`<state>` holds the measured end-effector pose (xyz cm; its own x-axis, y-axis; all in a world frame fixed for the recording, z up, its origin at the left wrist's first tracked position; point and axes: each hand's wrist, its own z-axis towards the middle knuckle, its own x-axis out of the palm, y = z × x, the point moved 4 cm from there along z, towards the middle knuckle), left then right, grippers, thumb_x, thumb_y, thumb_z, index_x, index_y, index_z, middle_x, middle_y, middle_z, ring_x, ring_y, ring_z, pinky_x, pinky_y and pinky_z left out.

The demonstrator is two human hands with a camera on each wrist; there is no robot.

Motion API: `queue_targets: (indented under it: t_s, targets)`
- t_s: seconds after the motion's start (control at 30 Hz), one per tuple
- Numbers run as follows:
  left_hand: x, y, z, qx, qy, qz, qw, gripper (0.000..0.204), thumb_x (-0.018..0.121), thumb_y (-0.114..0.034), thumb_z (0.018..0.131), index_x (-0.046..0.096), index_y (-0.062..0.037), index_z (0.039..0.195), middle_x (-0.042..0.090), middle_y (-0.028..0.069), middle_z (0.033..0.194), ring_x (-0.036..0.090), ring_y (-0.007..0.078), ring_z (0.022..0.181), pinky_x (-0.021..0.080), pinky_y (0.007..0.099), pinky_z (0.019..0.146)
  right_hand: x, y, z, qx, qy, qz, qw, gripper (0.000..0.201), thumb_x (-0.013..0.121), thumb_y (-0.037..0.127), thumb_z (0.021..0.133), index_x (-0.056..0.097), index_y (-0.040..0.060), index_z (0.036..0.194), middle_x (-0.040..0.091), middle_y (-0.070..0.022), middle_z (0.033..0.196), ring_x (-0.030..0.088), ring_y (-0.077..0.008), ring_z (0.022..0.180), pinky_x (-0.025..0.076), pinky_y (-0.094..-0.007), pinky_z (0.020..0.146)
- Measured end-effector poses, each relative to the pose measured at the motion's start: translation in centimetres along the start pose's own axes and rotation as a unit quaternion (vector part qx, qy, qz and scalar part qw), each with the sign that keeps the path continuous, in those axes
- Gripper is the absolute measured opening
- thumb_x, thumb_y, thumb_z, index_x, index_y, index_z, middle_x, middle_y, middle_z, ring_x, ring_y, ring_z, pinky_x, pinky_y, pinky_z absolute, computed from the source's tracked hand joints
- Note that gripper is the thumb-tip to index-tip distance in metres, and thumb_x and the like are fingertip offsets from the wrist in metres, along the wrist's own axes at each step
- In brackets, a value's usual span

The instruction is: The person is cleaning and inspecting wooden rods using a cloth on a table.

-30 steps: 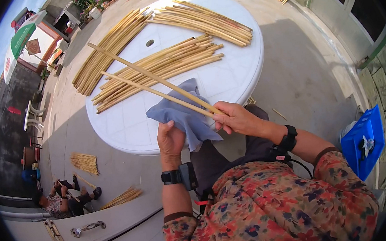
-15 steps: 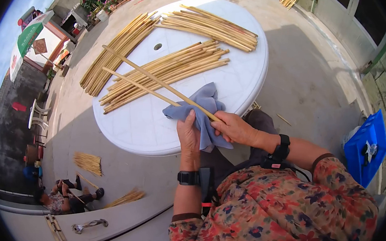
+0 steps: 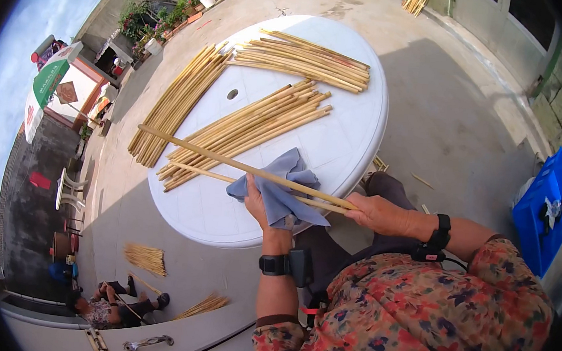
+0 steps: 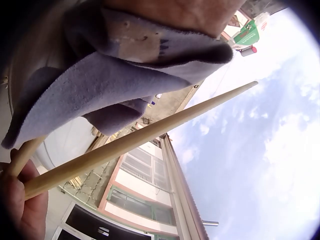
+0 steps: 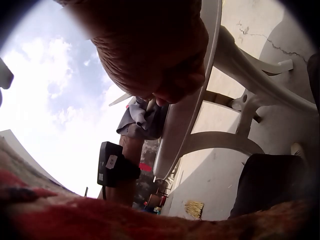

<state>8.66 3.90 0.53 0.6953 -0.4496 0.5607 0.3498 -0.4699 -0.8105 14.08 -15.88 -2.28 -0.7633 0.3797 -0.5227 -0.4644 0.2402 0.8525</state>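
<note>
My right hand (image 3: pixel 381 214) grips the near ends of two long pale-yellow wooden sticks. The upper stick (image 3: pixel 203 152) slants over the table, above the cloth. Around the lower stick (image 3: pixel 201 171), my left hand (image 3: pixel 256 203) holds a grey-blue cloth (image 3: pixel 288 175), which hides part of that stick. In the left wrist view the cloth (image 4: pixel 100 90) drapes under the left palm; the free stick (image 4: pixel 150 132) runs bare past it, and the right hand (image 4: pixel 32 200) pinches both ends. Dark in the right wrist view, the right hand (image 5: pixel 155 55) hides its own grip.
A round white table (image 3: pixel 344 141) bears a middle group of sticks (image 3: pixel 248 126), a left group (image 3: pixel 176 109) and a far group (image 3: pixel 304 60). At right stands a blue crate (image 3: pixel 545 212). Another person (image 3: pixel 109 307) sits at lower left near bundles on the ground (image 3: pixel 145 258).
The left hand has closed the cloth round the lower stick, and the cloth now sits farther from the right hand. The right hand has moved right with both sticks. The head view has shifted slightly.
</note>
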Motion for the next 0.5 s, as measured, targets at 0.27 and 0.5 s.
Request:
queue_targets:
  t_s: [0.27, 0.5]
  targets:
    - [-5.4, 1.0, 5.7, 0.022, 0.015, 0.008, 1.000, 0.031, 0.041, -0.036, 0.091, 0.049, -0.0057, 0.089, 0.055, 0.0079, 0.080, 0.057, 0.0188, 0.070, 0.051, 0.0300, 0.065, -3.4, -7.3, -11.8, 0.072, -0.015, -0.122, 0.990, 0.023, 0.048, 0.028, 0.087, 0.049, 0.0085, 0.100, 0.057, -0.0132, 0.075, 0.057, -0.0340, 0.070, 0.044, -0.0399, 0.061]
    - [-4.7, -0.6, 6.4, 0.039, 0.012, -0.001, 0.999, 0.035, 0.040, -0.037, 0.092, 0.049, -0.0037, 0.098, 0.054, 0.0081, 0.091, 0.054, 0.0181, 0.080, 0.047, 0.0311, 0.072, -5.2, -11.2, -20.7, 0.105, -0.052, -0.165, 0.979, 0.020, 0.051, 0.027, 0.085, 0.053, 0.0081, 0.092, 0.056, -0.0120, 0.077, 0.055, -0.0319, 0.068, 0.043, -0.0384, 0.060]
